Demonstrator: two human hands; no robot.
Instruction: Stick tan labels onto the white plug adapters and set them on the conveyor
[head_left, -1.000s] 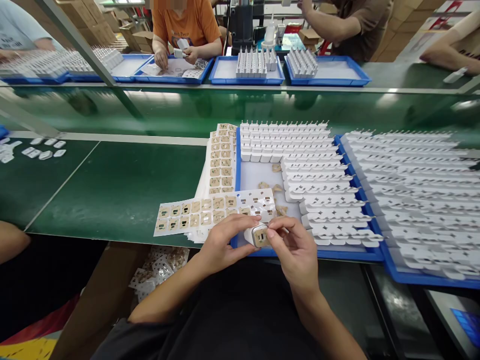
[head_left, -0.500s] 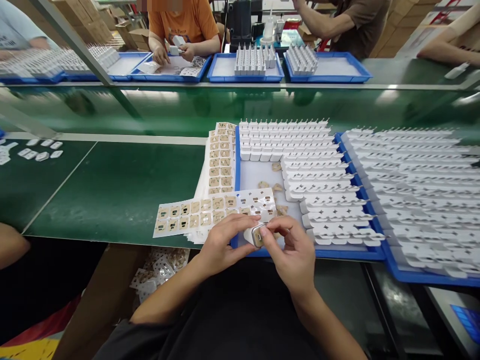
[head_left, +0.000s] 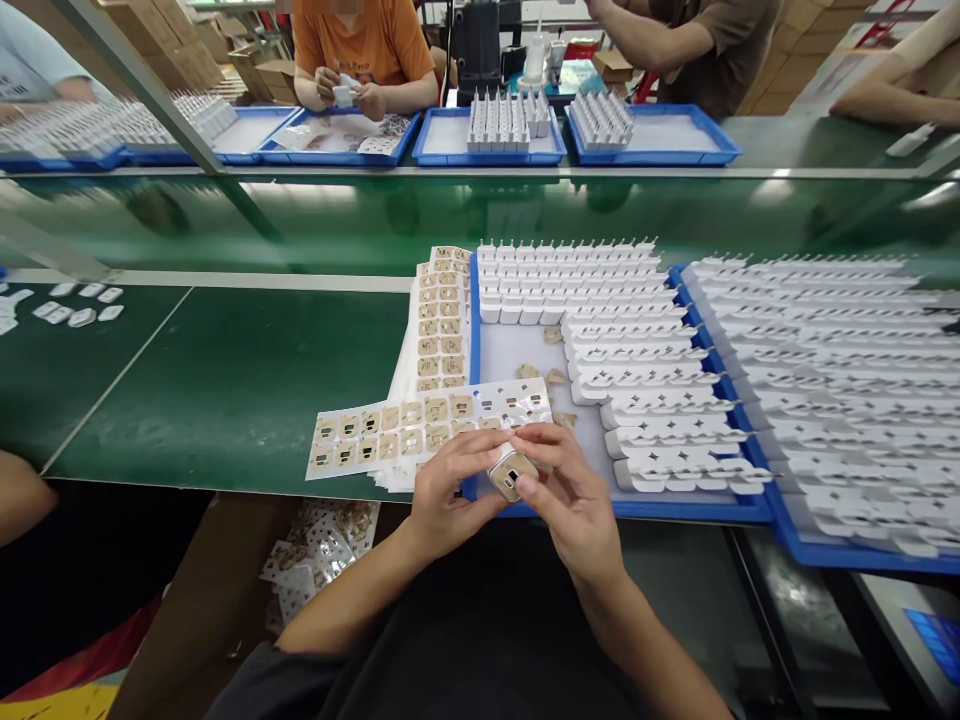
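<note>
Closest in, both hands meet over the front edge of the counter (head_left: 225, 400). The left hand (head_left: 442, 495) has its fingers closed around a small white charger (head_left: 510, 472), gripping its sides so the tan-covered port face turns up toward the eye. The right hand (head_left: 574, 500) pinches the same charger from the other side, thumb tip pressed on the port face, seemingly to smooth the film there.

Just beyond the hands lies a sticker sheet (head_left: 390, 432), partly overlapping the near blue tray (head_left: 637, 508), within easy reach. A stack of more sticker sheets (head_left: 442, 320) runs alongside the tray's left wall. Inside the tray, white chargers (head_left: 600, 300) lie in tight rows with a bare patch at the near left holding a few loose tan films (head_left: 551, 375). A second tray of chargers (head_left: 825, 400) sits to the right.

Farther off, across the green conveyor belt (head_left: 450, 215), other people work over more blue trays (head_left: 487, 155).
</note>
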